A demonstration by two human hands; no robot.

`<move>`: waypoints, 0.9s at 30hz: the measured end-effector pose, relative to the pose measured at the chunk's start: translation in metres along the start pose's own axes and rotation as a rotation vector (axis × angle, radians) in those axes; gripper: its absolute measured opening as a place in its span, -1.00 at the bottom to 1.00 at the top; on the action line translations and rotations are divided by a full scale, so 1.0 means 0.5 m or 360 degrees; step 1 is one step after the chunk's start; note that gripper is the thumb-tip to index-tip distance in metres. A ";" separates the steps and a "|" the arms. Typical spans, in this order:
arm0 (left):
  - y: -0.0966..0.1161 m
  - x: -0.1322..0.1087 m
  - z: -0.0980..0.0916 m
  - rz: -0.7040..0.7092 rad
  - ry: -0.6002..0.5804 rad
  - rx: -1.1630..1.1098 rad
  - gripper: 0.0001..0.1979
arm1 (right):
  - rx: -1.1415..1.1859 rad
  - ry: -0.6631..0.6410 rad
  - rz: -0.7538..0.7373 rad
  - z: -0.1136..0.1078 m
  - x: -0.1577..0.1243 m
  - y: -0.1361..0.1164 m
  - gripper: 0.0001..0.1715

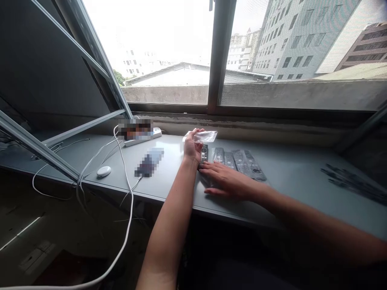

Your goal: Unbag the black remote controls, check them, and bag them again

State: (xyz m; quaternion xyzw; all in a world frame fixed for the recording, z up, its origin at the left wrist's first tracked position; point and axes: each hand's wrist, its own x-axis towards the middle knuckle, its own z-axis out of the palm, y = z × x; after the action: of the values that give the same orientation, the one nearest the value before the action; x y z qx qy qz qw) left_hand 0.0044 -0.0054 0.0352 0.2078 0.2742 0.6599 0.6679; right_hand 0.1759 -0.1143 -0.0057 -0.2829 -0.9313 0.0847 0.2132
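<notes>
Several wrapped remotes (pixel 245 160): right of the bare remote (pixel 204 153), apparently bagged already.
Bare remote: on the table (pixel 171 171), seemingly not yet bagged.
Left hand (pixel 192 146): holding a clear bag (pixel 208 136), beside the bare remote.
Right hand (pixel 223 179): flat, fingers extended, at its near end.

Workroom, grey bench (pixel 296 181), metal frame (pixel 84 127), wide window (pixel 220 60)

Head view: I see the left hand (pixel 192 146) beside the remote (pixel 204 153), gripping a clear bag (pixel 206 137) | right hand (pixel 222 180) flat at its near end | wrapped remotes (pixel 240 162) to its right
</notes>
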 end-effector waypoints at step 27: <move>-0.004 -0.001 0.000 -0.0001 0.0013 -0.0040 -0.95 | -0.0128 0.0104 0.0027 -0.012 0.001 -0.034 -0.50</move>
State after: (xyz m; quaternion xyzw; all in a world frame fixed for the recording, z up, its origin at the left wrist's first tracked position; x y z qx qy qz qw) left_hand 0.0059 -0.0061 0.0338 0.1968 0.2687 0.6639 0.6695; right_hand 0.1698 -0.1281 0.0046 -0.3017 -0.9241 0.0398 0.2312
